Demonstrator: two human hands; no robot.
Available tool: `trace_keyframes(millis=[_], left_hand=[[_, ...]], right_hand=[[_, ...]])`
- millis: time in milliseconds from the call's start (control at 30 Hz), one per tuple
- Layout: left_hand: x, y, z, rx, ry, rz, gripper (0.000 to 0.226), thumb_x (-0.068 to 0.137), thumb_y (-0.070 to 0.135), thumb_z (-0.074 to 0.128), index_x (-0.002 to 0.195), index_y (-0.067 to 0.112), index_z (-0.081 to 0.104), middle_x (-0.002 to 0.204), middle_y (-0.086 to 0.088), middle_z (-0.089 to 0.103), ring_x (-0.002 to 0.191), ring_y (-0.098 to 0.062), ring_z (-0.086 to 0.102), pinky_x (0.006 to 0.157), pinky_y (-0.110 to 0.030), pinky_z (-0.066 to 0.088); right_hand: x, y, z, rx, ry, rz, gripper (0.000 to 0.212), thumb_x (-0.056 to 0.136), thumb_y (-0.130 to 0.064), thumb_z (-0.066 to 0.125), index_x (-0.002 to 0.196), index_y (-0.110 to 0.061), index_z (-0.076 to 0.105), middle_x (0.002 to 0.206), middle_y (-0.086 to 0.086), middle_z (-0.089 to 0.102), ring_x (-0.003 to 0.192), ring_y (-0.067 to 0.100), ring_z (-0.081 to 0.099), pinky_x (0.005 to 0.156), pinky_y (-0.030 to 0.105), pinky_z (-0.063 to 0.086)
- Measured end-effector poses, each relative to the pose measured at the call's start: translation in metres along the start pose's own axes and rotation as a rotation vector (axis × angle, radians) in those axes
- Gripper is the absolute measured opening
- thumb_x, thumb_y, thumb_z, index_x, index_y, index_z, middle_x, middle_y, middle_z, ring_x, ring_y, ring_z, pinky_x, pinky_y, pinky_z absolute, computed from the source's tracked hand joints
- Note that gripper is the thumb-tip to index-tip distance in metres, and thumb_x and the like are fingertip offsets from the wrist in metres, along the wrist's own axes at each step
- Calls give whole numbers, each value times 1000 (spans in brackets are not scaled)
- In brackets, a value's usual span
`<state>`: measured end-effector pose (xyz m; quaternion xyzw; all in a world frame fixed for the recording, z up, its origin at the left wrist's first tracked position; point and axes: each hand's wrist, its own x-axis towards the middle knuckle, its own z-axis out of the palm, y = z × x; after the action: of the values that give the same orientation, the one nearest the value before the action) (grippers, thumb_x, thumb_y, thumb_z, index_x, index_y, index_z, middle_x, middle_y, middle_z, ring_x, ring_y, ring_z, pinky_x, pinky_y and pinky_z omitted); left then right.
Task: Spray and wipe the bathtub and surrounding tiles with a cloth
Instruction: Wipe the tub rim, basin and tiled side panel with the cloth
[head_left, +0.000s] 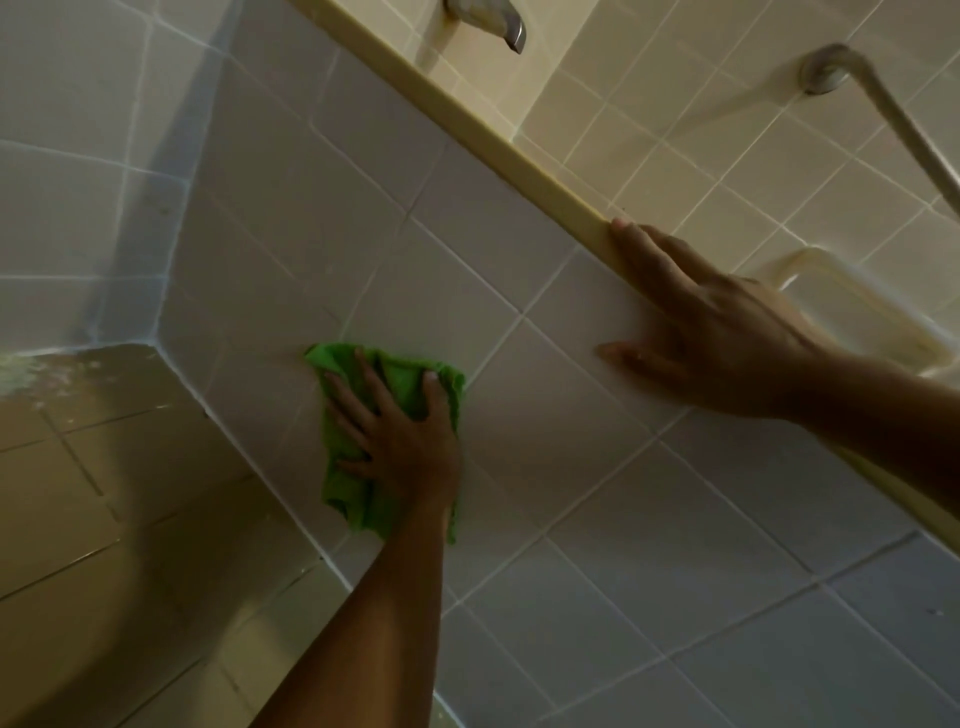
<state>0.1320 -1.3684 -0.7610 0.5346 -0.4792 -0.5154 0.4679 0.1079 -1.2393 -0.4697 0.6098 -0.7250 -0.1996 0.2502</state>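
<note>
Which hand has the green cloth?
The left hand, lower down, presses the green cloth against the tiles; the right hand rests bare on the ledge.

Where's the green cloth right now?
Head view, lower centre: the green cloth lies flat on the wall tiles under the left hand, below-left of the right hand on the ledge.

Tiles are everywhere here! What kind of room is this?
Most likely a bathroom, by a bath or shower. The walls are tiled, a metal spout sticks out at the top, and a grab bar and a built-in soap dish sit on the right wall.
</note>
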Motion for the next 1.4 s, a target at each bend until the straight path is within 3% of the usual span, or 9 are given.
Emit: trace_keyframes(millis=[333,467,667,733,867,967,1067,1167,1400], left_hand=[[-28,-77,-13,48,-52,-85,111,77,94,-5,163,25,10,172,-6,8,153,-34,22,117,-61,19],[-39,-115,-20,139,-151,-175,114,73,85,4,163,15,14,169,-19,12,151,-42,21,121,-51,7],[-93,-110,-10,253,-229,-17,88,92,67,23,164,20,9,171,-10,1,152,-44,19,117,-69,18],[-113,-106,-1,297,-199,87,83,96,67,26,162,18,14,169,-18,12,146,-46,28,111,-74,24],[-143,-83,6,382,-194,219,92,90,72,32,161,16,20,163,-27,24,142,-47,32,105,-74,28],[-151,-54,-1,396,-274,373,99,82,72,39,161,12,27,167,-25,13,147,-50,27,105,-71,31],[-139,-22,-5,371,-263,452,95,89,78,28,164,20,15,169,-22,8,149,-51,24,103,-76,32],[-122,18,-8,339,-213,509,89,92,81,12,164,29,5,170,-17,5,152,-47,18,104,-77,29],[-99,108,-8,182,-73,541,86,89,84,9,163,39,3,172,-4,-11,157,-34,-7,110,-78,11]], right_hand=[[-13,-4,-3,-20,-39,43,96,89,-74,43,161,-35,-9,168,-2,13,120,41,60,84,49,58],[-13,-3,-2,15,-55,34,93,90,-79,33,159,-37,-13,168,-3,9,125,40,57,92,51,56],[-13,-1,-2,2,-50,38,95,85,-82,27,157,-40,-18,168,-5,7,130,36,54,97,48,54],[-14,-1,-2,8,-49,39,94,85,-82,26,156,-41,-20,169,-6,5,133,35,51,101,46,52],[-16,0,-3,34,-42,31,89,87,-79,24,156,-43,-19,169,-8,4,134,33,50,106,42,45],[-17,2,-5,90,-35,50,77,97,-68,28,156,-47,-16,169,-12,4,137,32,47,110,39,39],[-18,3,-7,143,-50,76,75,99,-56,35,155,-50,-14,169,-15,4,144,29,39,114,37,33],[-18,4,-8,167,-59,110,74,97,-59,32,156,-51,-11,168,-17,6,144,28,39,113,36,33],[-19,6,-7,240,-14,94,70,93,-61,23,159,-47,3,166,-14,18,142,24,39,109,37,35]])
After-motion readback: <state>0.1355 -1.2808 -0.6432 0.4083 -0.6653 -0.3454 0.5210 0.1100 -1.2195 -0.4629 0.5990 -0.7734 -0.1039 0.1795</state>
